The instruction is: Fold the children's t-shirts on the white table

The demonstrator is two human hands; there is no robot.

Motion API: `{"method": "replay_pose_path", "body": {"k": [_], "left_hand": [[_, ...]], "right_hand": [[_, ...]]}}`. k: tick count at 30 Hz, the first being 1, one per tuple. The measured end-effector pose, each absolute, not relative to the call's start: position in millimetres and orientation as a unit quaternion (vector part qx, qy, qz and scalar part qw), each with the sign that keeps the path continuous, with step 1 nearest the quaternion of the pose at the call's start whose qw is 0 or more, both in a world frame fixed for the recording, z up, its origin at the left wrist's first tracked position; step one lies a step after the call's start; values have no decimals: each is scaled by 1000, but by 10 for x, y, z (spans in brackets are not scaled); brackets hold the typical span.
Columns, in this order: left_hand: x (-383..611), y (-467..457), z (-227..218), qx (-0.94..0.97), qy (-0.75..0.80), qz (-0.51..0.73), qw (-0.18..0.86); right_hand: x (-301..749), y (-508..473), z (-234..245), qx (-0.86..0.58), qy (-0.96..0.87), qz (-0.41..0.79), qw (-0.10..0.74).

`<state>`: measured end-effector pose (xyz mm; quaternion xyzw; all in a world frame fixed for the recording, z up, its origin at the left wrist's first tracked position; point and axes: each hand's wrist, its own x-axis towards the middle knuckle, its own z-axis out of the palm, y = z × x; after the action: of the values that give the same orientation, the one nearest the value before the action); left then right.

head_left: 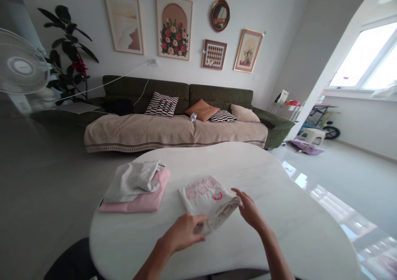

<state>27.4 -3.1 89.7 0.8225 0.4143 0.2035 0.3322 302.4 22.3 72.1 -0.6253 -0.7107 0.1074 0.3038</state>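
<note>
A folded white garment with a pink print [207, 198] lies on the white round table [279, 214]. My left hand [182, 232] grips its near edge, fingers curled around the cloth. Against the garment's right edge rests my right hand [249, 210], fingers stretched out and touching the fabric. To the left on the table sits a stack of folded clothes, a grey-white piece [133, 180] on top of a pink one [145, 201].
A green sofa [217, 96] with a beige throw and several cushions stands behind the table. A standing fan [20, 65] and a potted plant [70, 52] are at the left. At the right, glossy floor leads to a bright window area.
</note>
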Motion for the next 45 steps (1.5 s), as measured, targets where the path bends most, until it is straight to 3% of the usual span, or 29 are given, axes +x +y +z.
{"method": "replay_pose_path", "body": {"k": [3,7,11,18,21,26,30,37,45], "left_hand": [[335,155,610,843,414,189,289],[384,632,410,817,522,202,141],[365,766,267,808,545,190,116],[296,276,170,801,564,194,50],[482,-79,177,813,548,184,69],[868,-336,309,875,402,192,191],[816,-50,292,860,428,243,134],[573,173,-229,858,476,193,7],[667,42,-296,824,531,195,25]], "right_hand": [[2768,7,454,-667,-697,89,249],[1961,-244,369,-607,-744,110,257],[1409,-378,221,-584,-775,115,211],[1928,-349,143,-634,-758,67,139],[2313,-184,205,-672,-733,43,99],[2633,220,332,-744,-666,27,50],[2436,256,263,-733,-675,27,74],[2068,-59,-127,-706,-696,78,106],[2109,570,297,-671,-713,103,177]]}}
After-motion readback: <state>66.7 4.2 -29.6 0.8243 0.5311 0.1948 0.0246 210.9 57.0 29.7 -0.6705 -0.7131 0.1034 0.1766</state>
